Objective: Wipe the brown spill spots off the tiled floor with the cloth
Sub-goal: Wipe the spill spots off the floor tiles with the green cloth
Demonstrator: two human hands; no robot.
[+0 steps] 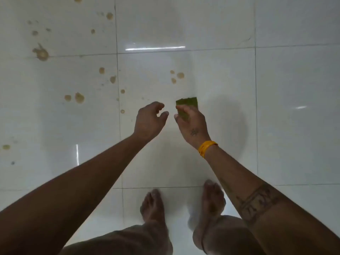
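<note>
Your right hand (191, 122) is closed on the green cloth (186, 105), folded into a small pad; fingers and thumb pinch its near half, and the far half sticks out past your fingertips. Your left hand (150, 119) hangs just beside it, fingers loosely curled and apart, holding nothing. Both hands are up in the air above the tiled floor (294, 89), as far as the view lets you judge; the cloth does not seem to touch the tile yet.

Expect the cloth to be light and soft. It will bend and bunch under pressure instead of pushing back, so a pinch at one edge will let the free end flop and skate over the glossy tile. It should wipe better with your palm and fingers laid flat across the whole pad, pressing it down. The tile looks slick and shiny, so the pad will probably slide easily.

The pad is roughly rectangular. Its long axis runs away from you, tilted a little to the right, with the free end pointing toward the far tiles.

The brown spill spots (177, 76) nearest the cloth sit just beyond it; many more (79, 97) are scattered across the tiles to your left. None of them looks wiped yet.
</note>
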